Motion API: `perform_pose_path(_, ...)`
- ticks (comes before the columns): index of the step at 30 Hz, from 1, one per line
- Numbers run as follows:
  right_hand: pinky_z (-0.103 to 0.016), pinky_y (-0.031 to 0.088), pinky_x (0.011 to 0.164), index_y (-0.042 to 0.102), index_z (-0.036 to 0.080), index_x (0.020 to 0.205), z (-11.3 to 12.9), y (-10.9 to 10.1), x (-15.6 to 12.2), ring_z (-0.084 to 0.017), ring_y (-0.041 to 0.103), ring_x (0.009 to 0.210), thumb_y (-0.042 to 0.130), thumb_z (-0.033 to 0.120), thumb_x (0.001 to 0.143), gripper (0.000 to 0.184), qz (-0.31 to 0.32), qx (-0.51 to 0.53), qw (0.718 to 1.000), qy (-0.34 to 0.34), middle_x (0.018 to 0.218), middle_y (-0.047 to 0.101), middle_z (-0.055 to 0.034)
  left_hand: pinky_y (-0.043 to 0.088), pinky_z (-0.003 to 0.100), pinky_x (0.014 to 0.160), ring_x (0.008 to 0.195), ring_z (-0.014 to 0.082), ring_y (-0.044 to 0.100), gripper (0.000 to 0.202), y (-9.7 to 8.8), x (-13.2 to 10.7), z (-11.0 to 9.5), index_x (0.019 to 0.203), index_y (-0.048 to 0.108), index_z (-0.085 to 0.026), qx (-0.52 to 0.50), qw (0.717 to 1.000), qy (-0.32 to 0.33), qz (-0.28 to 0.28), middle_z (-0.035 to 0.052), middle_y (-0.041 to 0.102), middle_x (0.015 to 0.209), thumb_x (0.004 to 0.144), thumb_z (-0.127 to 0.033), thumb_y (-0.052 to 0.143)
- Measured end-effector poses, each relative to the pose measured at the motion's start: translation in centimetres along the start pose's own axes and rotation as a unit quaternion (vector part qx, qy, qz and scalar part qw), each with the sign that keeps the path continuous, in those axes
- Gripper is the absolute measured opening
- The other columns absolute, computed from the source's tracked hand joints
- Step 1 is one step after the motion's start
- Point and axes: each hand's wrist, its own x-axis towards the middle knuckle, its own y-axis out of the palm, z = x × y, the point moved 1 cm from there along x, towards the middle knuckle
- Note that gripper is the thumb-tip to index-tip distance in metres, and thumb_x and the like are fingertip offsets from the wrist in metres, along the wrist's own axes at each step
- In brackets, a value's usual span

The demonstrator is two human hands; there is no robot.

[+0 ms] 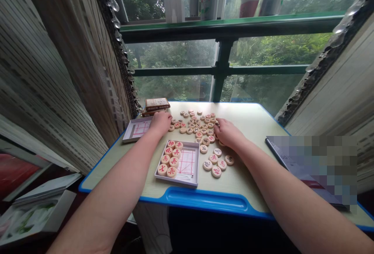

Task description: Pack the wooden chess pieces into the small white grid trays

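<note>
Many round wooden chess pieces with red or dark characters lie scattered on the pale desk. My left hand rests curled at the pile's left edge, fingers touching pieces there. My right hand lies curled on the pile's right side, over a few pieces. Whether either hand grips a piece is hidden. A shallow white box near the front holds several red-marked pieces in its left half. A small group of pieces lies just right of that box.
A second white box half sits at the left edge, with a small brown patterned box behind it. A dark flat board lies at the right. Cans and cups stand on the window ledge. The desk has a blue front rim.
</note>
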Motion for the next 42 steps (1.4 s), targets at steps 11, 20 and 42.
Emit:
perform_pose_path(11,-0.037,0.035,0.103,0.046,0.010,0.133,0.0,-0.1,0.1,-0.028,0.046,0.124,0.034,0.030,0.092,0.047,0.006,-0.006,1.000,-0.002,0.137,0.049,-0.0162,0.047,0.024,0.070,0.080,0.0175,0.062,0.034,-2.8,-2.6,-2.8,0.093,0.073,-0.020,-0.099,0.978,0.141,0.121,0.0053,0.070,0.093,0.074,-0.044,0.059)
perform_pose_path(20,-0.036,0.036,0.101,0.050,0.011,0.129,-0.2,0.2,0.1,-0.028,0.048,0.120,0.033,0.031,0.093,0.045,-0.002,-0.007,1.000,-0.009,0.134,0.052,-0.0150,0.045,0.025,0.074,0.083,0.0188,0.062,0.033,-3.1,-2.2,-2.5,0.091,0.074,-0.020,-0.036,0.977,0.167,0.127,0.0062,0.071,0.095,0.081,-0.042,0.052)
perform_pose_path(42,-0.036,0.037,0.099,0.054,0.012,0.124,-0.1,-0.1,0.0,-0.028,0.049,0.119,0.033,0.032,0.093,0.042,0.001,-0.004,1.000,-0.015,0.132,0.053,-0.0151,0.046,0.027,0.080,0.092,0.0218,0.062,0.028,-3.3,-2.3,-2.1,0.093,0.070,-0.018,-0.012,0.993,0.095,0.067,0.0092,0.069,0.101,0.081,-0.030,0.048)
